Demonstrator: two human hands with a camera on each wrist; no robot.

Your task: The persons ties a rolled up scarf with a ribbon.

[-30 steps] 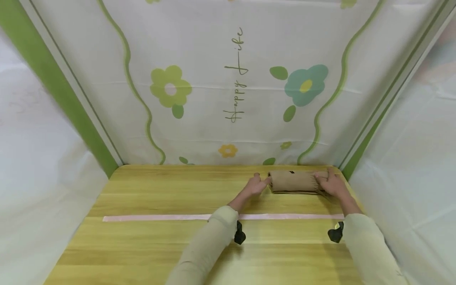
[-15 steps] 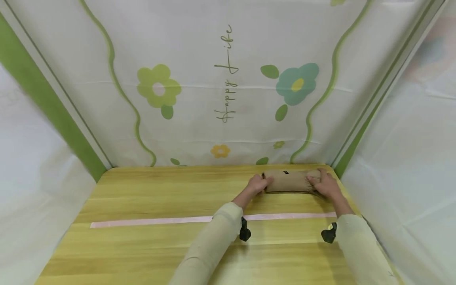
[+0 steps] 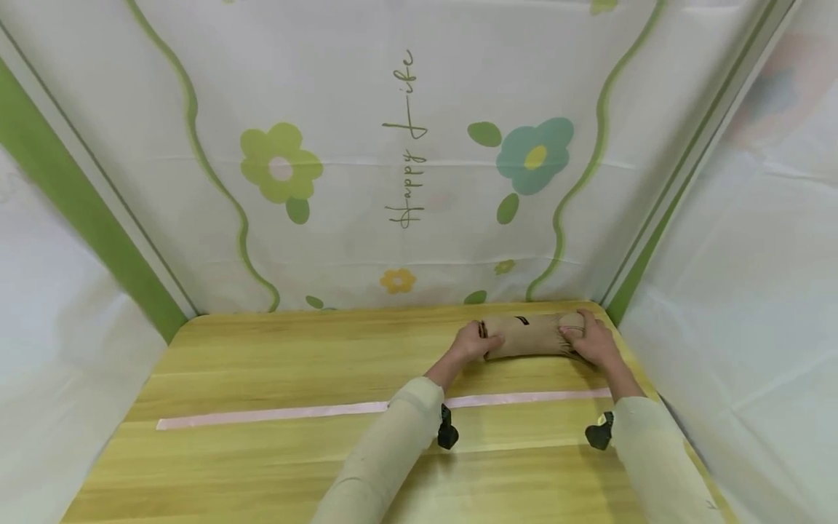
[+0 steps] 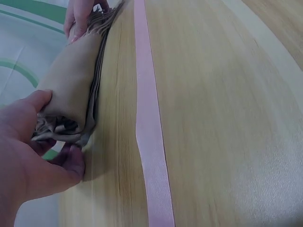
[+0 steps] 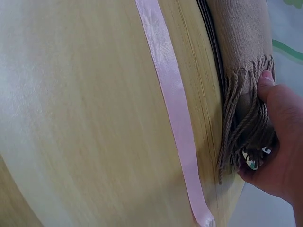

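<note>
Head view: the left hand (image 3: 473, 342) and right hand (image 3: 588, 340) each grip an end of the rolled tan fringed scarf (image 3: 532, 334) at the yellow wooden table's (image 3: 275, 378) far right corner, beyond the pink ribbon strip (image 3: 275, 414).

Backdrop cloth (image 3: 419, 109): green script "Happy Life", running vertically.

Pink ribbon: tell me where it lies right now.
In the head view the pink ribbon lies flat across the wooden table, nearer the person than the rolled brown scarf, passing under both forearms.
</note>
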